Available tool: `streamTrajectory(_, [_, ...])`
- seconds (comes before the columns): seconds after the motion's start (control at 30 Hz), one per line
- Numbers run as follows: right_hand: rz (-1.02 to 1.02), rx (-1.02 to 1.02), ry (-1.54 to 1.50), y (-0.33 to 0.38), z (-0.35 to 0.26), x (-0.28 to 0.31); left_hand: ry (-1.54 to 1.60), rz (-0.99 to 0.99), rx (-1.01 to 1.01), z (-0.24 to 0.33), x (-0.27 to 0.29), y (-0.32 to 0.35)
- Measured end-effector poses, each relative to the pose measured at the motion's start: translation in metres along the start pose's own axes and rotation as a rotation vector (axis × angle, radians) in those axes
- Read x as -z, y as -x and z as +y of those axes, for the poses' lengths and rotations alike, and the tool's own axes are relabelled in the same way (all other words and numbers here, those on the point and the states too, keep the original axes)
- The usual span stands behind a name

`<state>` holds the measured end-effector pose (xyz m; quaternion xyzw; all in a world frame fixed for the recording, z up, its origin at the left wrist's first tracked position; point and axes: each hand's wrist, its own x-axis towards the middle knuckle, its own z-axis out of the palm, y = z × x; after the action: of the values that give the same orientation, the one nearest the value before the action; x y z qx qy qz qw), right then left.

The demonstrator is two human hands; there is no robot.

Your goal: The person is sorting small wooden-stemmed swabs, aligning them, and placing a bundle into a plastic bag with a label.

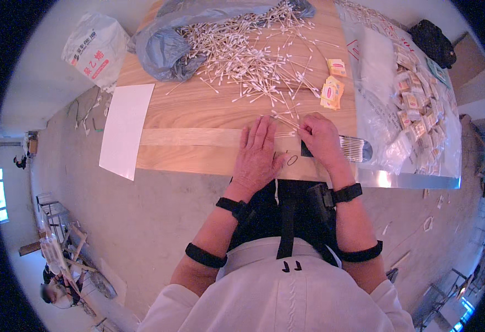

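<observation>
My left hand (257, 150) lies flat on the wooden table (198, 110), fingers together, covering a small row of cotton swabs (284, 133) near the front edge. My right hand (321, 138) pinches those same swabs at their right end. Just right of it lies a bundle of swabs (354, 148) in a narrow clear packet with a dark end. A big loose heap of cotton swabs (248, 50) spreads over the table's far half.
A grey plastic bag (167, 47) lies at the heap's left. Small yellow packets (332, 91) sit right of the heap. Clear plastic sheeting (414, 105) with several filled packets covers the table's right side. A white sheet (126, 127) hangs off the left edge; a white sack (96, 50) lies on the floor.
</observation>
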<state>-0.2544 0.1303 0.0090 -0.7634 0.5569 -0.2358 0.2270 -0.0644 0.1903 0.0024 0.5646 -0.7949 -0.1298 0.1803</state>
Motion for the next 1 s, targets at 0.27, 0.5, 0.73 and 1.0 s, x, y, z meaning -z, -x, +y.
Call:
streamTrajectory(0.27, [-0.042, 0.123, 0.145, -0.007, -0.009, 0.002, -0.077, 0.02, -0.113, 0.005, 0.003, -0.01])
streamTrajectory(0.5, [0.188, -0.163, -0.091, -0.027, -0.001, -0.018, -0.151, 0.003, -0.062, -0.003, -0.012, -0.03])
streamTrajectory(0.73, [0.199, -0.114, -0.01, -0.046, -0.001, -0.028, -0.214, -0.057, -0.163, 0.0, -0.005, -0.01])
streamTrajectory(1.0, [0.101, -0.255, 0.157, -0.047, -0.014, -0.025, -0.182, -0.056, -0.168, 0.001, -0.003, -0.003])
